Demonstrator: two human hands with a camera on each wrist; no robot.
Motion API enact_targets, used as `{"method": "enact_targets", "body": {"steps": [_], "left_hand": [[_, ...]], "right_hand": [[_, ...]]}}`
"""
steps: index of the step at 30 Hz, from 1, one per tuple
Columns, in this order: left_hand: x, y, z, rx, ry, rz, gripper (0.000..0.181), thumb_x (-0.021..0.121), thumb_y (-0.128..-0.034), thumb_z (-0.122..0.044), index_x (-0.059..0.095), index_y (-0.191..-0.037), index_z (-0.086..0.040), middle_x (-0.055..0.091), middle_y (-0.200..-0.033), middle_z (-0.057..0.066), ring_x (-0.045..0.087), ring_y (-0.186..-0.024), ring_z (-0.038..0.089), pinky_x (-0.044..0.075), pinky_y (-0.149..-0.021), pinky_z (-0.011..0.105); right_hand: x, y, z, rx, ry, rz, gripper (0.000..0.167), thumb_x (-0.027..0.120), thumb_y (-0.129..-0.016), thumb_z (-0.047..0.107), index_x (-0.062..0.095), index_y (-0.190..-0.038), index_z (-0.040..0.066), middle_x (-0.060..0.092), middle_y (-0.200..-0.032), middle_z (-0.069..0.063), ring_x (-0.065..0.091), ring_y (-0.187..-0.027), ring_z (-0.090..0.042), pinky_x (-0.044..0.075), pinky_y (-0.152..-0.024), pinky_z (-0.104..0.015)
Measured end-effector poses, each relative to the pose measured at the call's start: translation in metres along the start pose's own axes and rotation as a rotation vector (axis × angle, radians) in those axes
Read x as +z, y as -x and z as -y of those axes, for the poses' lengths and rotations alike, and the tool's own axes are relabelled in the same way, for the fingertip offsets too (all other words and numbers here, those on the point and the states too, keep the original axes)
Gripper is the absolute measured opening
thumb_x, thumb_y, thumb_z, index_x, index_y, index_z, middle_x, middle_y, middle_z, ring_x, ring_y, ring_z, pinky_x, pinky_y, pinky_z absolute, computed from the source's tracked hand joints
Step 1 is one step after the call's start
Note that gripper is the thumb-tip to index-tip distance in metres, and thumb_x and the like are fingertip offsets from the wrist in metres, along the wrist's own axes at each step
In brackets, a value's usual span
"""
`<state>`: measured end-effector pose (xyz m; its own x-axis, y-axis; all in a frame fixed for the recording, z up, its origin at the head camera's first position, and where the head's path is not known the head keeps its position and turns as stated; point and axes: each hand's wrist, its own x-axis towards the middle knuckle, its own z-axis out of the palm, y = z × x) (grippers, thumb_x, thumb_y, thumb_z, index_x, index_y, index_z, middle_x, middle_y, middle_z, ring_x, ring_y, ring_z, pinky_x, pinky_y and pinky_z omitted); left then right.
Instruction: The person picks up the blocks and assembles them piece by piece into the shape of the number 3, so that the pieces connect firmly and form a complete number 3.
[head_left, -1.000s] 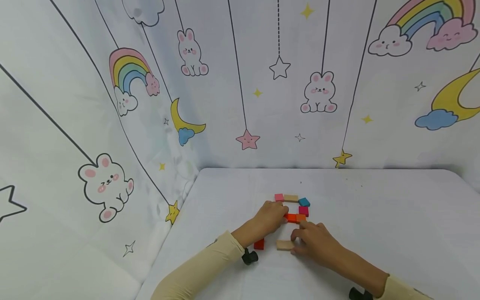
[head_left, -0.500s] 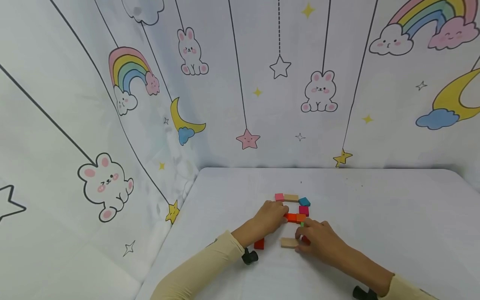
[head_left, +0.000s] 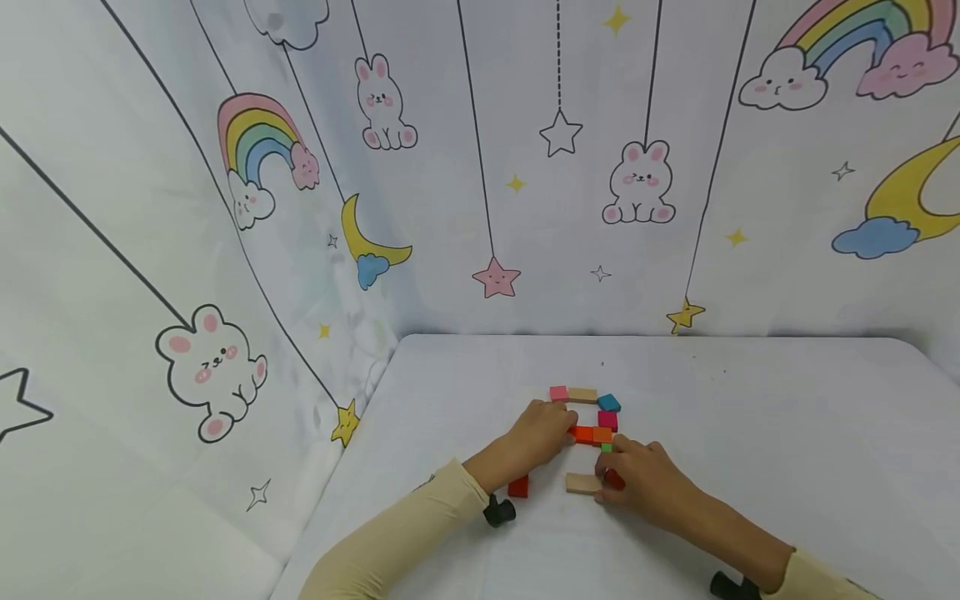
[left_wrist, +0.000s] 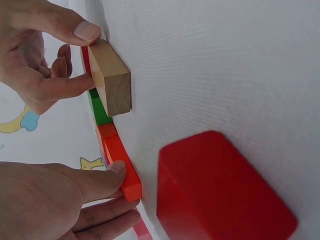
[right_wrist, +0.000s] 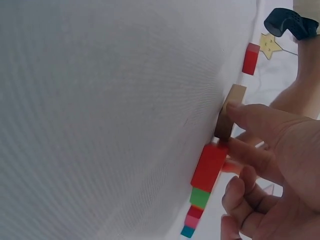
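My right hand (head_left: 648, 483) pinches the end of a plain wooden block (head_left: 583, 484) between thumb and index finger; the block lies flat on the white table. In the right wrist view, a red block (right_wrist: 209, 166) sits close to that end, with a green block (right_wrist: 200, 198) beyond it. My left hand (head_left: 534, 437) holds the end of an orange-red block (left_wrist: 122, 167) with thumb and fingers. An orange block (head_left: 602, 435) adjoins this one. Left of the wooden block, a separate red block (head_left: 518, 487) lies near my left wrist.
Behind my hands, a pink block (head_left: 558, 394), another wooden block (head_left: 582, 396), a blue block (head_left: 609, 403) and a crimson block (head_left: 607, 421) form a bent row. A printed white curtain (head_left: 435, 208) stands behind the table.
My right hand has slid the wooden block to the right and slightly away from me. The green and red blocks beside that hand now show. My left hand has stayed in place.
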<state>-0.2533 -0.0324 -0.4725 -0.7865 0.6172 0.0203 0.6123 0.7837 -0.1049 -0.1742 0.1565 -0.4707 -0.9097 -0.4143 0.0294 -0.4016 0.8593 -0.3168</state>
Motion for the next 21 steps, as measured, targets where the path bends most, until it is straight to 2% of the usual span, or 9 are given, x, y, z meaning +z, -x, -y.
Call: {"method": "enact_targets", "body": {"steps": [7, 21], "left_hand": [[0.0004, 0.0001, 0.0005, 0.009, 0.011, -0.009, 0.023, 0.075, -0.0993, -0.035, 0.076, -0.115, -0.019, 0.074, -0.101, -0.004, 0.064, -0.09, 0.01, 0.051, -0.089, 0.025], [-0.0004, 0.0014, -0.0005, -0.014, 0.023, 0.009, 0.025, 0.076, -0.0984, -0.035, 0.076, -0.118, -0.02, 0.074, -0.102, -0.005, 0.064, -0.092, 0.009, 0.051, -0.091, 0.024]], "right_hand": [[0.0031, -0.0011, -0.0007, -0.018, 0.01, -0.024, 0.035, 0.099, -0.071, 0.036, 0.076, -0.096, 0.027, 0.06, -0.091, 0.008, 0.058, -0.094, -0.011, 0.053, -0.08, -0.048], [0.0028, -0.0012, -0.0023, 0.014, 0.003, 0.007, 0.035, 0.098, -0.071, 0.035, 0.076, -0.097, 0.025, 0.057, -0.087, 0.008, 0.055, -0.092, -0.011, 0.052, -0.082, -0.049]]}}
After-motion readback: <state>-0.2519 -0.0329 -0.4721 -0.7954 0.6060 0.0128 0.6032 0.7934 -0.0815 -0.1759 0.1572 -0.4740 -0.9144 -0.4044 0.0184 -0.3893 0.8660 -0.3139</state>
